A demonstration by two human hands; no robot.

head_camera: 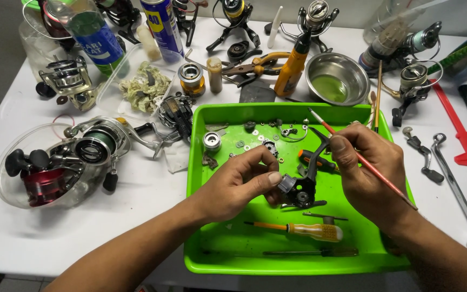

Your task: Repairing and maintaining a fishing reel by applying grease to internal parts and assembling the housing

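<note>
Green tray [201, 216] holds screwdrivers [298, 229], washers [242, 144].

A small black reel body [300, 189] with a thin bent arm sticking up is held just above the green tray [204, 254], and a thin red paintbrush [371, 168] slants beside it.

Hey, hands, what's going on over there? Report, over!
Left hand pinching black reel body over green tray. Right hand holding thin red brush. Screwdrivers lying below.
</note>
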